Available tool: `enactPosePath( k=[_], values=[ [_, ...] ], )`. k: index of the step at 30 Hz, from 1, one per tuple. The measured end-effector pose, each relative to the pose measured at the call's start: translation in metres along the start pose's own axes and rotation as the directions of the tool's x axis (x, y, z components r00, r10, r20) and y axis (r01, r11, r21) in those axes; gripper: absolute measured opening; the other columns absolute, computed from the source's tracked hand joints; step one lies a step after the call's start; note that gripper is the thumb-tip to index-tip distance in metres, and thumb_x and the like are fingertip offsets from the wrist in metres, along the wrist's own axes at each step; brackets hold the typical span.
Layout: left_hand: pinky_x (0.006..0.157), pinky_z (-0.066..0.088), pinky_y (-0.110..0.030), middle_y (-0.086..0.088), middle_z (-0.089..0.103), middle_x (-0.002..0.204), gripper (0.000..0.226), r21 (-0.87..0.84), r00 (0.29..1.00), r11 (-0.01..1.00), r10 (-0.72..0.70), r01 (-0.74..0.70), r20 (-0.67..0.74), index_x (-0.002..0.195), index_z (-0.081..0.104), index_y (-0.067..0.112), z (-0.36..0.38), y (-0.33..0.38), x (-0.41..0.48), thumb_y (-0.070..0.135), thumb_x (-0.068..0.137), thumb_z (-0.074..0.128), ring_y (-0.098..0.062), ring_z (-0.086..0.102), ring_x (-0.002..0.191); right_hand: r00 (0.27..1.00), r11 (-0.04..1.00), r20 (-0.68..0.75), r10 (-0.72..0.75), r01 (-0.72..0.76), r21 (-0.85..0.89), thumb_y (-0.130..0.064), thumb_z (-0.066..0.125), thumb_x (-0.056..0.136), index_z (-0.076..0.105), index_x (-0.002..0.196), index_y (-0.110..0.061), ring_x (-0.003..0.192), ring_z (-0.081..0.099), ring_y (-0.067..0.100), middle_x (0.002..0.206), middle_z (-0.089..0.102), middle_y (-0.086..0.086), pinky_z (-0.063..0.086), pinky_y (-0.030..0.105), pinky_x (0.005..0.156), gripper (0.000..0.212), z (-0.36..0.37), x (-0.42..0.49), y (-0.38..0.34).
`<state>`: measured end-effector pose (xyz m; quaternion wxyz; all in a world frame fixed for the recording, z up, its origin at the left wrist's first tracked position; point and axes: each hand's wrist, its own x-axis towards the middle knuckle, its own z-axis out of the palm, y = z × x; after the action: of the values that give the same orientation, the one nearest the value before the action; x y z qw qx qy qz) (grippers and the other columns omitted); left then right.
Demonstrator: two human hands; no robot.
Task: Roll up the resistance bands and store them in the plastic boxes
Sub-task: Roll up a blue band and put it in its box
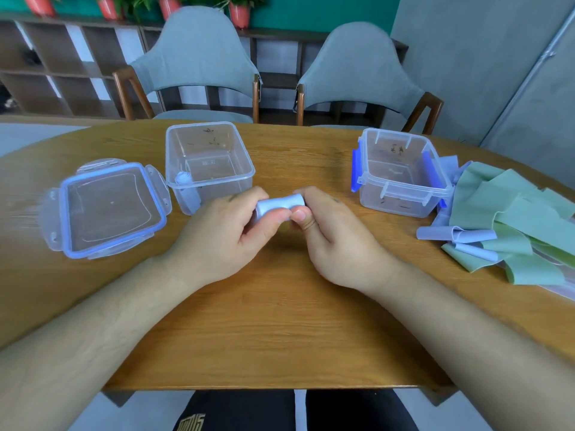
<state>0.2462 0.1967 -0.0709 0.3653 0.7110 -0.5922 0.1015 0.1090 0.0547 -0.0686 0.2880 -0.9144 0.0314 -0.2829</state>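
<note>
A pale blue resistance band, rolled into a tight cylinder (pixel 280 203), is held above the table's middle between both hands. My left hand (pixel 227 234) grips its left end and my right hand (pixel 329 234) pinches its right end, thumbs meeting in front. An open clear plastic box (pixel 245 178) stands at the back left with one rolled pale blue band (pixel 186 189) upright in its near left corner. A second clear box (pixel 441 189) with blue clips stands at the back right. Loose green and pale blue bands (pixel 510 222) lie heaped at the right.
A clear lid with a blue seal (pixel 109 206) lies flat on the wooden table (pixel 280 321), left of the open box. Two grey chairs (pixel 199 60) stand behind the far edge. The near table edge is close to my body.
</note>
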Motion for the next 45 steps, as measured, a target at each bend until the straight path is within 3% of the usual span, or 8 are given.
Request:
enactPosePath(
  k=[4,11,24,29,33,37,42,45],
  values=[
    [0.051,0.034,-0.018,0.008,0.051,0.068,0.035,-0.147,0.999,0.988,-0.048,0.051,0.021,0.086,0.051,0.027,-0.018,-0.011,-0.010,0.057,0.098,0.038,-0.012,0.051,0.060,1.000,0.998,0.003,-0.012,0.012,-0.059,-0.017,0.044,0.102,0.054,0.098,-0.005,0.075,0.043,0.008,0.085,0.050,-0.003,0.035,0.023,0.068,0.017,0.010,0.014,-0.019],
    [0.050,0.035,-0.025,0.004,0.049,0.064,0.024,-0.092,0.996,0.995,-0.055,0.049,-0.065,0.079,0.041,0.040,-0.045,-0.028,-0.013,0.056,0.097,0.041,-0.012,0.051,0.061,0.999,0.998,-0.021,0.030,-0.031,-0.061,-0.010,0.045,0.099,0.052,0.089,-0.004,0.075,0.052,0.022,0.083,0.056,0.007,0.041,0.035,0.067,0.014,0.032,0.039,-0.048],
    [0.050,0.026,-0.014,0.011,0.037,0.055,0.030,-0.208,0.952,0.976,-0.126,0.069,-0.278,0.079,0.055,0.017,-0.039,-0.044,-0.026,0.042,0.098,0.054,-0.008,0.040,0.050,0.994,0.994,0.001,0.107,-0.107,0.012,-0.016,0.045,0.103,0.053,0.083,-0.002,0.067,0.047,0.015,0.074,0.056,0.004,0.034,0.029,0.061,0.025,0.053,0.058,-0.059],
    [0.060,0.045,-0.023,0.008,0.063,0.081,0.023,-0.388,0.943,0.916,-0.214,0.103,-0.254,0.104,0.058,0.021,-0.039,-0.047,-0.025,0.041,0.094,0.059,-0.011,0.060,0.071,0.994,0.983,0.019,0.105,-0.106,0.148,-0.012,0.053,0.100,0.060,0.105,-0.016,0.086,0.058,0.011,0.091,0.063,-0.005,0.044,0.019,0.075,0.009,0.048,0.064,-0.062],
    [0.074,0.050,-0.018,0.011,0.069,0.095,0.015,-0.637,0.906,0.769,-0.305,0.052,-0.295,0.109,0.058,0.020,-0.037,-0.042,-0.021,0.022,0.095,0.063,-0.003,0.065,0.086,0.977,0.885,0.026,0.211,-0.202,0.420,-0.012,0.055,0.100,0.063,0.110,-0.023,0.079,0.065,0.007,0.085,0.067,-0.008,0.052,0.022,0.069,0.016,0.048,0.068,-0.070],
    [0.087,0.054,-0.046,-0.002,0.066,0.110,0.016,-0.484,0.904,0.874,-0.238,0.040,-0.355,0.114,0.057,0.026,-0.038,-0.051,-0.023,0.027,0.098,0.059,-0.024,0.066,0.102,0.965,0.860,0.103,0.242,-0.263,0.438,-0.015,0.058,0.099,0.058,0.131,-0.019,0.084,0.071,0.010,0.099,0.073,0.001,0.054,0.025,0.072,0.032,0.049,0.067,-0.067],
    [0.083,0.050,-0.021,0.013,0.066,0.104,0.017,-0.383,0.899,0.923,-0.194,0.032,-0.392,0.105,0.050,0.031,-0.039,-0.042,-0.024,0.023,0.096,0.063,-0.010,0.065,0.096,0.999,0.985,-0.006,0.037,-0.035,0.170,-0.016,0.066,0.093,0.059,0.135,-0.027,0.096,0.061,0.008,0.119,0.061,-0.011,0.046,0.016,0.075,0.044,0.033,0.078,-0.066],
    [0.078,0.043,-0.012,0.012,0.062,0.097,0.014,-0.279,0.909,0.957,-0.181,0.075,-0.376,0.107,0.051,0.023,-0.038,-0.045,-0.025,0.026,0.098,0.061,-0.004,0.060,0.089,0.995,0.990,0.050,-0.089,0.083,0.117,-0.017,0.070,0.091,0.065,0.129,-0.024,0.092,0.061,0.010,0.110,0.065,-0.011,0.047,0.018,0.070,0.039,0.024,0.093,-0.073]
  ],
)
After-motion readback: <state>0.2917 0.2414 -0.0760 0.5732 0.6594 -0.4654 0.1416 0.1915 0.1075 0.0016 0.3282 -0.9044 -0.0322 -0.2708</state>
